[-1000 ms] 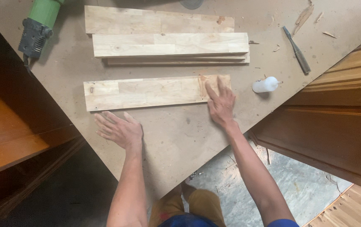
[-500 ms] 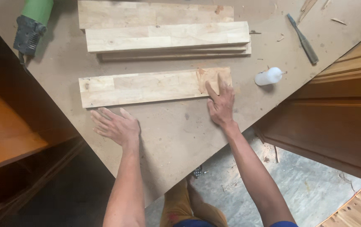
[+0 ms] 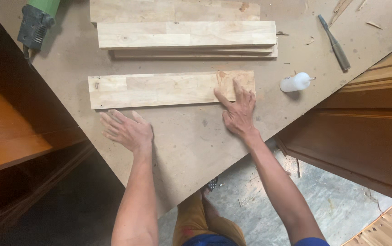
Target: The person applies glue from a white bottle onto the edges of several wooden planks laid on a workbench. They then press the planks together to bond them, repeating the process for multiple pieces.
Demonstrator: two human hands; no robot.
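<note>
A pale jointed wooden board [image 3: 159,89] lies flat on the brown workbench [image 3: 191,136]. My right hand [image 3: 238,109] rests flat with its fingers spread, the fingertips on the board's right end. My left hand [image 3: 125,130] hovers just below the board's left half, palm down and fingers apart, holding nothing. Behind the board, a stack of similar boards [image 3: 186,34] lies across the bench.
A small white glue bottle [image 3: 295,82] lies to the right of the board, with a dark-handled chisel [image 3: 335,43] beyond it. A green power tool [image 3: 36,20] sits at the far left. Brown wooden cabinets [image 3: 364,132] stand on the right, a dark wooden shelf [image 3: 9,132] on the left.
The view has shifted slightly, with the board and hands now lower in the frame. Both hands keep nearly the same places by the board.
</note>
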